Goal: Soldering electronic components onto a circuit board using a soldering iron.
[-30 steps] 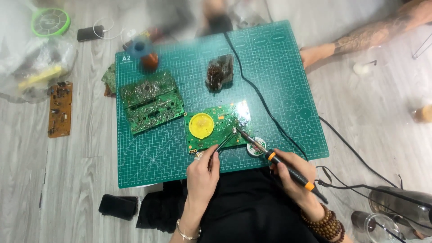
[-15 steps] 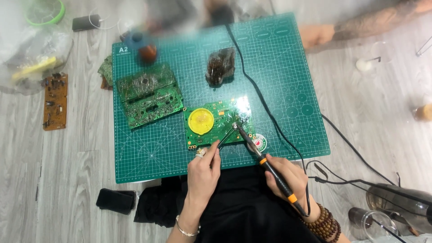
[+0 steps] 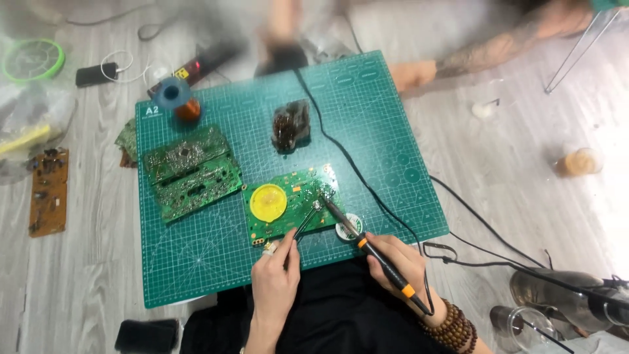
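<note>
Right hand (image 3: 400, 262) is gripping a soldering iron (image 3: 367, 246) while tweezers (image 3: 303, 223) are being pinched by the left hand (image 3: 275, 272) over the green board (image 3: 288, 203) on the mat (image 3: 196, 255), where a slipping tip could likely be scorching neighbouring parts.

On a green cutting mat (image 3: 216, 262), the right hand (image 3: 400, 262) holds a soldering iron (image 3: 367, 246) with its tip on a green circuit board (image 3: 295, 200). The left hand (image 3: 275, 275) holds tweezers (image 3: 303, 226) to the same spot, beside the board's yellow disc (image 3: 268, 202).

Bare forearms, brown bead bracelet (image 3: 452, 328) on rt wrist, ring (image 3: 268, 249) on left.
</note>
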